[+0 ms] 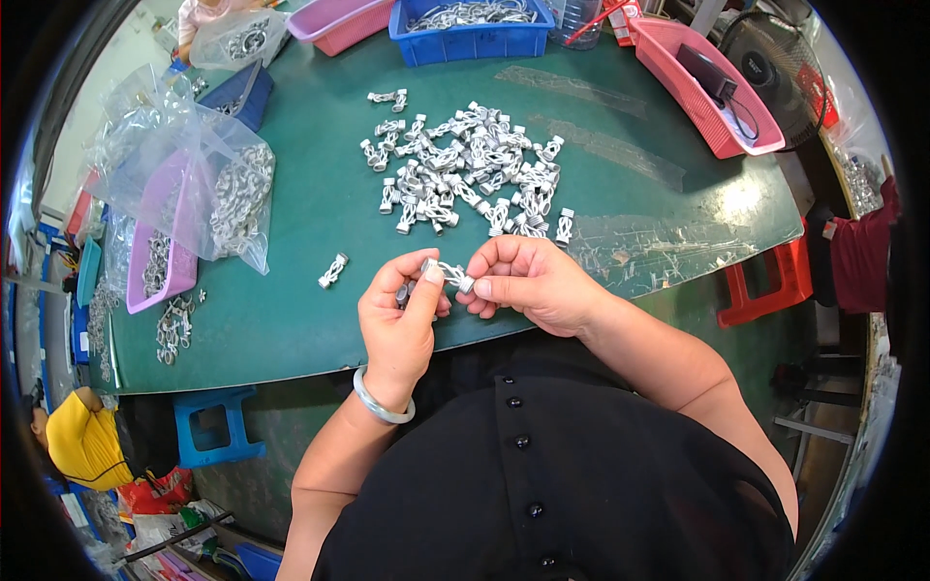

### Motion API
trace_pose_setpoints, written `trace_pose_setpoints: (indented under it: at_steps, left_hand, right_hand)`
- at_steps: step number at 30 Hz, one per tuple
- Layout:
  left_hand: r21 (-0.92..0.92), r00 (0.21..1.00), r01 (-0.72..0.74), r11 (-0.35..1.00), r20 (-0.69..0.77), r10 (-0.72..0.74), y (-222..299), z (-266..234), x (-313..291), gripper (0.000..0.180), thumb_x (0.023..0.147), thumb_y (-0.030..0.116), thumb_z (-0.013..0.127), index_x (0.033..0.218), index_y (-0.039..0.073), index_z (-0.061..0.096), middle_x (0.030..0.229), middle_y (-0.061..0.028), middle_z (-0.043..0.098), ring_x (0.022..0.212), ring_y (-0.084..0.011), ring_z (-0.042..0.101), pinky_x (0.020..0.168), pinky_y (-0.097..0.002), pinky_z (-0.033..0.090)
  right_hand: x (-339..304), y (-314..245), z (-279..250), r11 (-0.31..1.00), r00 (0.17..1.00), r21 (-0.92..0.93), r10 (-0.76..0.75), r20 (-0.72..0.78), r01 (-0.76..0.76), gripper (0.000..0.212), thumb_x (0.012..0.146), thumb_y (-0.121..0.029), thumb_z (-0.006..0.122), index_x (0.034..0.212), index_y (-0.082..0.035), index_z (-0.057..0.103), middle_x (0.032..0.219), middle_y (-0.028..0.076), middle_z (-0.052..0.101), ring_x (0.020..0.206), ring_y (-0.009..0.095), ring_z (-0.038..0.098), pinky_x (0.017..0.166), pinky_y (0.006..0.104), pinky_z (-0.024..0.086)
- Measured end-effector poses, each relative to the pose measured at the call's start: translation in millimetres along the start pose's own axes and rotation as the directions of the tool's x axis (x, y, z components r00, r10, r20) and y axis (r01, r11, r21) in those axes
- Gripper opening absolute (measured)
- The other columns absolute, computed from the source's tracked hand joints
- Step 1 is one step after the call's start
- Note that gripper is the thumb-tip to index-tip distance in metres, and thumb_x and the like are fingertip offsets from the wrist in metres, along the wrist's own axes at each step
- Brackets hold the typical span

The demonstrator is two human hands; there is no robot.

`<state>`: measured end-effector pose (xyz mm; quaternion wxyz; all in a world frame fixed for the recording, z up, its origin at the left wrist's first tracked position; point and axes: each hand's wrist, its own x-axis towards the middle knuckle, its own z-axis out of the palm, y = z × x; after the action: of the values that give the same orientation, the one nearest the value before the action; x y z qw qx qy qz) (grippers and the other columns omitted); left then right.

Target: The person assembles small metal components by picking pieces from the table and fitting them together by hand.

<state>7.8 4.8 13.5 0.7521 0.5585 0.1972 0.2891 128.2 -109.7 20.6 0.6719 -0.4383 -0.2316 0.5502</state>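
Between my two hands is a small white looped cord piece with grey end caps [450, 273]. My left hand [399, 315] pinches one end of it between thumb and fingers. A small dark grey round part [403, 293] also shows within the curled fingers of that hand. With thumb and forefinger, my right hand [528, 286] grips the other end. Just beyond my hands lies a heap of similar white cord pieces [465, 160]. One single cord piece [333, 270] lies apart, left of my left hand.
The green table [291, 329] has tape strips at right. A clear bag of grey parts [242, 198] and a lilac basket [136, 276] stand left, near loose parts [174, 329]. At the back are a blue bin [475, 44] and pink baskets [659, 53], with a fan [770, 73] at right.
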Motion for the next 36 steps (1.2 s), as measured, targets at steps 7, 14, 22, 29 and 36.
trace_pose_setpoints:
  at_steps: [7,14,22,29,36]
  left_hand:
    - [0.008,0.997,-0.064,0.998,0.035,0.063,-1,0,-3,0.021,0.081,0.004,0.054,0.102,-0.001,0.054,0.077,-0.0020,0.054,0.058,-0.0051,0.048,0.051,-0.0182,0.040]
    - [-0.344,0.987,0.146,0.928,0.119,-0.111,-9,-5,2,0.026,0.083,0.008,0.053,0.108,0.000,0.051,0.087,-0.0078,0.058,0.058,-0.0085,0.048,0.053,-0.0227,0.041]
    - [-0.454,0.963,0.209,0.866,0.250,-0.101,-13,-9,4,0.026,0.086,0.009,0.049,0.111,0.004,0.050,0.100,-0.0117,0.056,0.064,-0.0098,0.049,0.057,-0.0247,0.041]
    - [-0.449,0.964,0.215,0.868,0.241,-0.114,-11,-8,3,0.023,0.085,0.010,0.050,0.107,0.003,0.052,0.090,-0.0087,0.058,0.062,-0.0092,0.049,0.055,-0.0244,0.041]
    - [-0.191,0.924,0.353,0.916,0.226,-0.309,-3,-4,-2,0.015,0.084,0.012,0.048,0.091,0.000,0.055,0.073,-0.0071,0.058,0.052,-0.0094,0.048,0.048,-0.0221,0.039]
  right_hand:
    - [-1,0,1,1.000,1.000,0.002,0.004,-0.011,-0.004,0.012,0.080,-0.008,0.057,0.088,-0.002,0.052,0.080,0.006,0.058,0.074,0.012,0.057,0.064,0.0233,0.046]
    - [1,10,3,0.963,0.969,-0.155,-0.235,-0.074,0.221,0.019,0.074,0.001,0.060,0.090,-0.003,0.051,0.082,0.001,0.054,0.076,0.008,0.053,0.069,0.0213,0.043]
    - [-1,12,11,0.617,0.800,-0.648,-0.600,-0.020,0.447,0.028,0.069,0.002,0.061,0.092,-0.001,0.047,0.079,0.004,0.051,0.072,0.011,0.049,0.065,0.0239,0.043]
    - [-3,9,6,0.593,0.818,-0.671,-0.574,0.034,0.444,0.024,0.073,0.002,0.059,0.095,-0.001,0.049,0.085,0.003,0.049,0.075,0.008,0.047,0.068,0.0221,0.041]
    - [3,-12,-2,0.881,0.960,-0.434,-0.257,-0.109,0.186,0.014,0.082,-0.009,0.053,0.093,0.000,0.054,0.079,-0.001,0.055,0.066,0.004,0.048,0.062,0.0186,0.041]
